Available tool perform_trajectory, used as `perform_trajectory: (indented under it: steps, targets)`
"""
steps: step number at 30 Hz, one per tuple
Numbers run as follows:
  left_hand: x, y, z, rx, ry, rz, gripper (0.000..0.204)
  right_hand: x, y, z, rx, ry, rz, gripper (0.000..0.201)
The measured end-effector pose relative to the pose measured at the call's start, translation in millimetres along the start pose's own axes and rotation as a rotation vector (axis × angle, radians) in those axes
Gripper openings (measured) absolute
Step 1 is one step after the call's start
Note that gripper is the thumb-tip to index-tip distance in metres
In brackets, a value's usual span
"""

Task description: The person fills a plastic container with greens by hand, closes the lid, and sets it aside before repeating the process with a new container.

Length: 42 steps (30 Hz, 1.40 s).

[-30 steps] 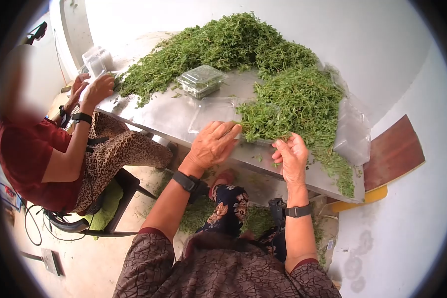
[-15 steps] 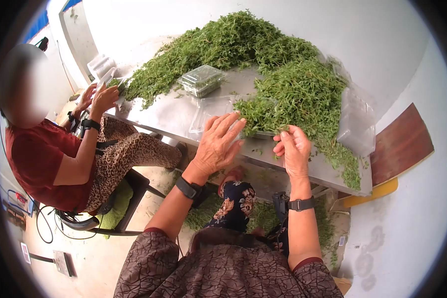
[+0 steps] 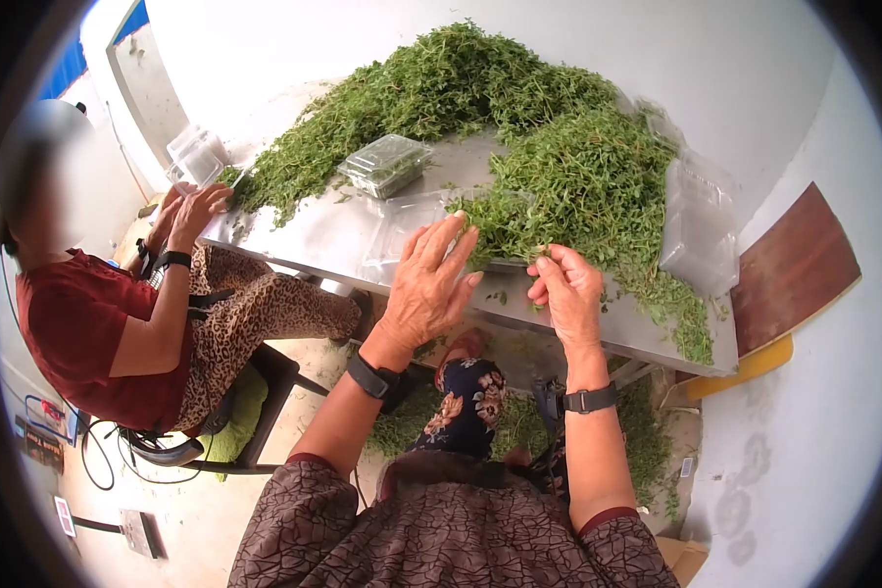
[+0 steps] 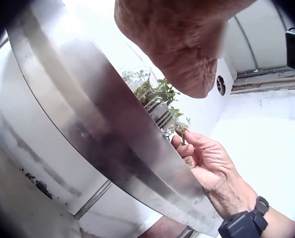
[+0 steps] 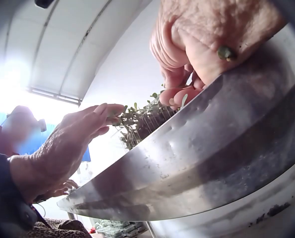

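A clear open container lies at the table's front edge, with leafy green sprigs heaped over its right part. My left hand is at the left side of these sprigs, fingers extended and slightly apart; the right wrist view shows its fingertips against the leaves. At their right side, my right hand has curled fingers and pinches a small sprig between thumb and finger. The left wrist view shows this right hand beside the table edge, stems at its fingertips.
A large pile of greens covers the table's back and right. A closed filled box stands behind the open container. Stacked empty boxes are at the right edge. Another person sits at the left, hands by more boxes.
My left hand's fingers have straightened and spread, and point more upward. The right hand keeps its pinch beside the sprigs. The seated person's hands have shifted, and the head view has swung slightly.
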<state>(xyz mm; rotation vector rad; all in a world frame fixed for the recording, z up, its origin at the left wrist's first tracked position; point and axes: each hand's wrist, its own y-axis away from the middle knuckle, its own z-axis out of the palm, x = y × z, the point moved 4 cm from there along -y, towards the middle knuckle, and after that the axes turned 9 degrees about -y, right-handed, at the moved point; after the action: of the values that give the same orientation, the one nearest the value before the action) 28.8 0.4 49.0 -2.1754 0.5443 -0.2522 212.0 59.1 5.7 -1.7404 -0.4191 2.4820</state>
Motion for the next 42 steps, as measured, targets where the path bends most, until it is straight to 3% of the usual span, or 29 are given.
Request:
perform_trajectory:
  steps: [7, 9, 13, 18, 19, 21, 24, 32, 37, 42]
  targets:
    - [0, -10, 7, -0.047, -0.058, -0.057, 0.039, -3, 1, 2, -0.014, 0.058, -0.001, 0.026]
    - [1, -11, 16, -0.168, -0.012, -0.061, 0.037, -2, 0, 2, -0.018, 0.059, 0.006, 0.026]
    - [-2, -11, 24, -0.145, 0.019, -0.064, 0.032, -3, 0, 2, -0.023, 0.068, 0.008, 0.025]
    - [0, -20, 16, -0.329, 0.001, -0.109, 0.030, -3, 0, 3, -0.041, 0.049, 0.010, 0.022]
    - [0, -20, 16, -0.324, 0.003, -0.112, 0.030, -4, 0, 3, -0.044, 0.055, 0.009, 0.022]
    - [1, -21, 7, -0.067, -0.012, -0.062, 0.029, -4, 1, 3, -0.042, 0.055, 0.003, 0.020]
    - [5, -25, -3, 0.001, 0.016, -0.069, 0.032, -3, 1, 3, -0.040, 0.053, -0.004, 0.020]
    - [16, -38, 13, -0.083, 0.020, 0.097, 0.031, -2, 0, 3, -0.043, 0.057, -0.003, 0.020]
    - [14, -35, 30, -0.292, -0.042, 0.105, 0.026, -2, -1, 2, -0.063, 0.071, -0.025, 0.021]
    - [10, -36, 25, -0.259, 0.010, 0.109, 0.027, -2, -1, 2, -0.067, 0.090, -0.034, 0.022]
